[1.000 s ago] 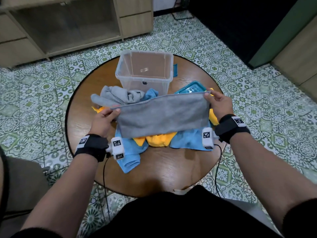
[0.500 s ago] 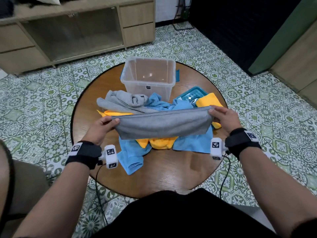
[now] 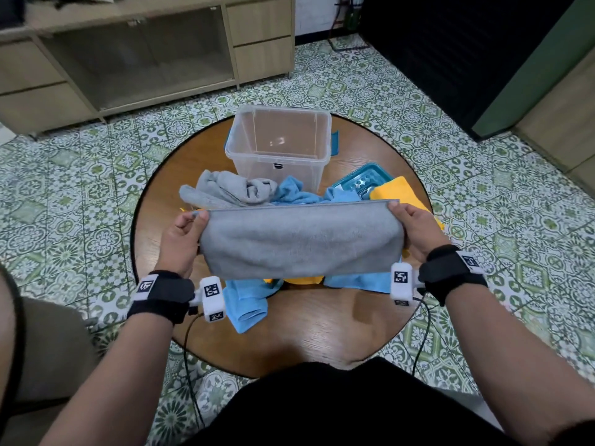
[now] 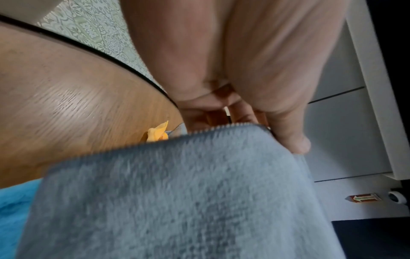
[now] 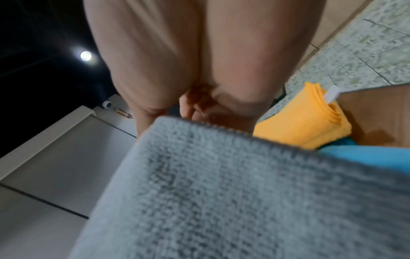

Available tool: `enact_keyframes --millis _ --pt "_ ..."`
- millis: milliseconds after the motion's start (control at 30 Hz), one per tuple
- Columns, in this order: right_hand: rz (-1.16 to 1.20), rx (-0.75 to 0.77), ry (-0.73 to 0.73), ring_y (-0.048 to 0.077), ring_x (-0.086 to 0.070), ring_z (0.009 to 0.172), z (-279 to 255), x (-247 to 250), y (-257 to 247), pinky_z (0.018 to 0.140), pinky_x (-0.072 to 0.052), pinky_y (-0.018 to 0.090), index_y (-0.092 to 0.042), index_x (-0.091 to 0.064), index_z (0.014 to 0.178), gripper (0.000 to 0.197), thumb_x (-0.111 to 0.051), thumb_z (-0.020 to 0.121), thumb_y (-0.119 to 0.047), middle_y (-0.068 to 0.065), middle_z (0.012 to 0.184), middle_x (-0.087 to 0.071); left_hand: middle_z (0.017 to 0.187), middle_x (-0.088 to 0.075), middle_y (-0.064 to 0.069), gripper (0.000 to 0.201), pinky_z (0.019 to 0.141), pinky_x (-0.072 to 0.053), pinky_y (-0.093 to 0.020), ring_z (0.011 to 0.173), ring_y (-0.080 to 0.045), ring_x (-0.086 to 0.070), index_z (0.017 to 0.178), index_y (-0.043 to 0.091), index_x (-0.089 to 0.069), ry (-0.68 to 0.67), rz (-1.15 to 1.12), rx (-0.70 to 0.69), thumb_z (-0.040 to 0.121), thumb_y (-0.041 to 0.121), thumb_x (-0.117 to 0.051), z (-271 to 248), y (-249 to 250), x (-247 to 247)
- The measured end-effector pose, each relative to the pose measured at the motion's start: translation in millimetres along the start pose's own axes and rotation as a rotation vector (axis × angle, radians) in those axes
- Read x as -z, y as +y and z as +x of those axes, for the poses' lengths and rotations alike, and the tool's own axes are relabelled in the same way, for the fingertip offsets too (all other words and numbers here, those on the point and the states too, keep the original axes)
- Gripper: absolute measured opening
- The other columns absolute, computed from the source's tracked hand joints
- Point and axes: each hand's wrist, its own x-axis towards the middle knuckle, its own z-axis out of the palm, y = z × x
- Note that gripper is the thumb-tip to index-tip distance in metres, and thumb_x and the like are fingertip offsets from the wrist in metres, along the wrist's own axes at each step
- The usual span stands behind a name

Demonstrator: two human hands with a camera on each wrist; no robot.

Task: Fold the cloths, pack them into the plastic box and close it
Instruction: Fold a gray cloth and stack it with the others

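The round wooden counter (image 3: pixel 322 336) stands on patterned green floor tiles. At its far side sits the clear plastic box (image 3: pixel 279 146), open and upright, with its teal lid (image 3: pixel 360 181) lying just to the right. Between box and person, a grey cloth (image 3: pixel 302 241) hangs doubled over, stretched above a heap of blue cloths (image 3: pixel 248 304), yellow cloths (image 3: pixel 397 191) and another crumpled grey cloth (image 3: pixel 225 189). The left hand (image 3: pixel 182 239) pinches its left upper corner, fingers (image 4: pixel 288 136) curled on the hem; the right hand (image 3: pixel 415 231) grips the right upper corner likewise.
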Motion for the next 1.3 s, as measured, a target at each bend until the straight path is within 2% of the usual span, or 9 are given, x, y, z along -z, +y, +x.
enact_keyframes --millis 133,233,300,400,533,900,1000,1133,1300 --pt "-0.029 -0.126 0.112 0.021 -0.061 0.081 18 -8 31 0.074 -0.052 0.037 -0.017 -0.062 0.082 0.019 -0.067 0.092 -0.032 0.006 0.091 -0.067 0.081 -0.067 0.000 0.014 0.066 -0.049 -0.021 0.072 -0.009 -0.062 0.089 0.019 -0.065 0.081 0.217 0.046 0.095 0.031 -0.064 6 -25 -16" --pt "-0.110 -0.245 0.120 0.030 -0.068 0.094 38 -12 70 0.088 -0.056 0.049 -0.012 -0.068 0.091 0.029 -0.069 0.086 -0.041 0.015 0.105 -0.072 0.092 -0.069 -0.014 0.029 0.078 -0.049 -0.028 0.089 -0.027 -0.065 0.095 0.008 -0.064 0.132 0.481 0.165 0.095 0.036 -0.060 8 -48 -30" --pt "-0.064 -0.271 0.099 0.029 -0.068 0.089 33 -31 75 0.082 -0.057 0.045 -0.012 -0.068 0.094 0.035 -0.071 0.080 -0.044 0.013 0.101 -0.072 0.098 -0.069 -0.018 0.033 0.085 -0.048 -0.035 0.094 -0.029 -0.064 0.096 0.004 -0.064 0.146 0.471 0.205 0.094 0.037 -0.059 4 -53 -44" --pt "-0.057 -0.208 0.049 0.019 -0.059 0.068 -8 -74 46 0.059 -0.050 0.030 -0.016 -0.062 0.098 0.018 -0.065 0.092 -0.033 0.003 0.082 -0.065 0.084 -0.068 -0.014 0.023 0.066 -0.048 -0.034 0.072 -0.023 -0.061 0.088 0.015 -0.063 0.079 0.313 0.195 0.090 0.038 -0.067 -18 -40 -80" --pt "-0.059 -0.059 -0.095 0.015 -0.052 0.055 -41 -99 33 0.041 -0.047 0.028 -0.016 -0.052 0.092 0.016 -0.064 0.095 -0.025 0.007 0.076 -0.053 0.078 -0.061 -0.011 0.026 0.045 -0.046 -0.026 0.054 -0.016 -0.055 0.099 0.012 -0.064 -0.136 0.207 0.179 0.090 0.036 -0.070 -57 -17 -114" --pt "-0.030 0.049 -0.157 0.005 -0.059 0.072 -75 -109 31 0.050 -0.054 0.027 -0.016 -0.064 0.094 0.002 -0.064 0.094 -0.014 -0.001 0.084 -0.060 0.071 -0.070 -0.001 0.024 0.055 -0.058 -0.025 0.060 -0.013 -0.066 0.115 0.009 -0.069 -0.381 0.144 0.152 0.098 0.022 -0.059 -105 -3 -126" --pt "-0.001 0.035 -0.177 0.002 -0.060 0.072 -80 -110 31 0.052 -0.055 0.027 -0.016 -0.065 0.093 0.006 -0.063 0.094 -0.012 -0.002 0.085 -0.061 0.069 -0.069 0.002 0.014 0.057 -0.058 -0.024 0.065 -0.013 -0.066 0.105 0.013 -0.071 -0.395 0.092 0.161 0.098 0.018 -0.060 -108 -1 -122" --pt "0.036 -0.011 -0.239 0.014 -0.061 0.083 -81 -113 32 0.055 -0.056 0.029 -0.013 -0.068 0.095 0.006 -0.062 0.095 -0.014 0.003 0.089 -0.064 0.070 -0.070 -0.002 0.004 0.055 -0.056 -0.024 0.059 -0.013 -0.066 0.089 0.012 -0.067 -0.342 -0.010 0.175 0.092 0.014 -0.067 -106 0 -115" --pt "0.109 -0.052 -0.315 0.020 -0.062 0.087 -80 -114 38 0.056 -0.054 0.029 -0.011 -0.065 0.101 0.024 -0.076 0.081 -0.019 0.010 0.098 -0.060 0.081 -0.073 -0.006 0.012 0.061 -0.057 -0.025 0.068 -0.016 -0.068 0.095 0.010 -0.069 -0.360 -0.084 0.196 0.097 0.016 -0.059 -109 0 -109"
